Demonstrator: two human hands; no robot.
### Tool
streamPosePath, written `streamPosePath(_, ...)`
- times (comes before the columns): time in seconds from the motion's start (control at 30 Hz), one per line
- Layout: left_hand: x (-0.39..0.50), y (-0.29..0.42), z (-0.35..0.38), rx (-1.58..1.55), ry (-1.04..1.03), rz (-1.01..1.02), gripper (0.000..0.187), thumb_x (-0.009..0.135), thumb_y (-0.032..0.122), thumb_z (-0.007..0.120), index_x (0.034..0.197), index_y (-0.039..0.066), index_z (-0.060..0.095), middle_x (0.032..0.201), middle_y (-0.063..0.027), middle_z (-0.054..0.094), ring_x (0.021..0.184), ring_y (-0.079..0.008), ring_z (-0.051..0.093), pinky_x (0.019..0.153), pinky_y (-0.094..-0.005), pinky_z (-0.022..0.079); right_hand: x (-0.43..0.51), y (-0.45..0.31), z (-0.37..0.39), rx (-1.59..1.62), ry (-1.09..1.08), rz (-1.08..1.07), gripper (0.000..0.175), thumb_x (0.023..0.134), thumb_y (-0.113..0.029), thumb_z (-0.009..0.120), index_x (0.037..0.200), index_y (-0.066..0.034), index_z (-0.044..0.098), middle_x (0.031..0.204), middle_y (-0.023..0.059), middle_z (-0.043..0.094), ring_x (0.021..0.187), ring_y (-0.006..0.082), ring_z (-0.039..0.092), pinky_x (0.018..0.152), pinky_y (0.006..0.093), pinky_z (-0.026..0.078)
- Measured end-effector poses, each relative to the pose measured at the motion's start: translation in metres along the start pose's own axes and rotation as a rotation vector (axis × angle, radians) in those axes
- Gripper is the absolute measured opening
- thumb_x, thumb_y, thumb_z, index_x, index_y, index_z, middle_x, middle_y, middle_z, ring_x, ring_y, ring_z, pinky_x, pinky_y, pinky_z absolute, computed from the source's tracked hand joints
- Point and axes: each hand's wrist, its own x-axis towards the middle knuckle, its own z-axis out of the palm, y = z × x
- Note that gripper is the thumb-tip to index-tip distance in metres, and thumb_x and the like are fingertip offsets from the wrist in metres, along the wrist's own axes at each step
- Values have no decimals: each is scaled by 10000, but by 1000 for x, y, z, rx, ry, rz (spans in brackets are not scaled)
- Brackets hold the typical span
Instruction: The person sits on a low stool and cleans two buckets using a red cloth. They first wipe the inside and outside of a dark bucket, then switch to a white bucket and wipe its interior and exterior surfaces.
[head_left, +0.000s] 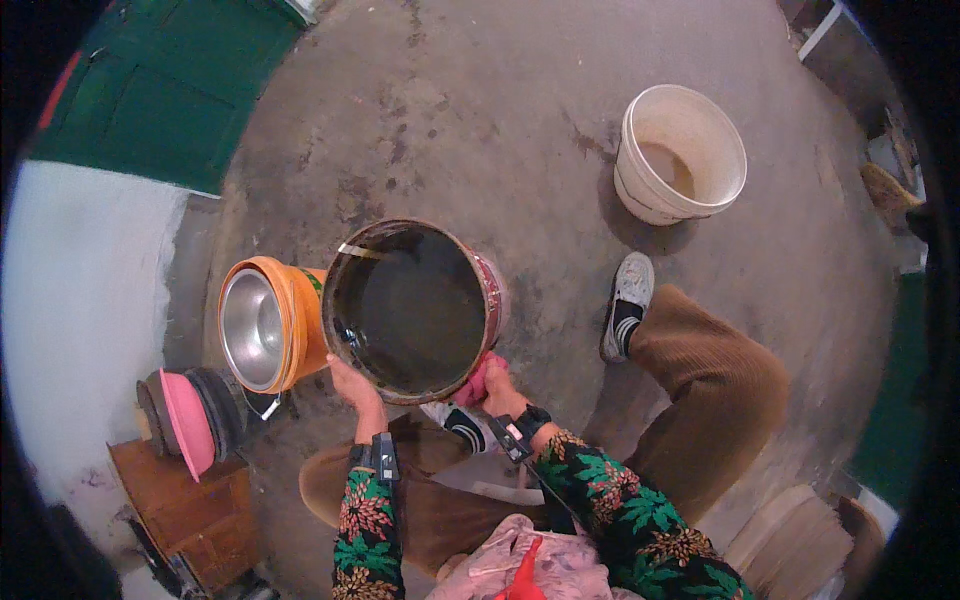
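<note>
Between my feet stands a large round vat (409, 311) with a worn brown rim and red patterned outer side. Dark, shiny water fills much of its inside, with light reflected on it. My left hand (358, 388) holds the vat's near-left side, its fingers partly hidden behind the wall. A bunched pink cloth (474, 384) is in my right hand (501, 388), pressed against the near-right rim. Just left of the vat is an orange bucket (307, 330) with a wire handle; a shiny metal bowl (255, 330) sits in its mouth.
A white plastic bucket (634, 184) with some cloudy liquid stands at the far right. Pink and dark basins (187, 420) lean above a brown wooden cabinet (187, 510) at left. A green door (165, 90) borders the stained concrete floor (487, 135).
</note>
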Motion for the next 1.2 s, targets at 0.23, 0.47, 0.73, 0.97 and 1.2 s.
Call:
streamPosePath(0.23,18,-29,9,-49,3,27,680,1095,469,391,1417,-121,493,1469,-260,526,1354,-344,505,1140,-371,360,-79,-17,26,-139,-83,-70,421,1117,-307,263,1287,-61,559,1245,134,674,1124,290,662,933,484,574)
streamPosePath(0.47,11,-15,9,-234,-158,-108,788,1075,562,356,1515,-92,363,1590,-203,389,1457,-308,380,1197,-375,278,-68,-26,25,-319,-108,-232,329,1086,-224,340,1312,-64,518,1205,132,680,1038,295,685,820,473,610)
streamPosePath(0.73,14,-18,0,-318,-299,-231,885,1037,646,390,1575,-47,274,1658,-135,273,1500,-263,284,1223,-380,213,-95,15,37,-664,-175,-298,233,1015,-167,481,1224,-81,535,984,80,662,852,212,667,708,375,578)
streamPosePath(0.97,-1,-38,-13,-437,-358,-181,503,1068,381,455,1333,-35,551,1329,-121,605,1182,-231,571,1026,-380,436,-52,17,27,-798,4,-537,260,1001,-247,556,1204,-86,582,1023,72,673,907,191,648,786,367,545)
streamPosePath(1.2,-129,-45,-26,-309,-751,-430,489,980,469,644,1267,75,597,1195,-46,649,1018,-169,618,868,-386,509,-97,15,37,-639,-293,-126,578,1025,-573,464,1358,-110,557,1208,90,679,1054,245,647,911,405,519)
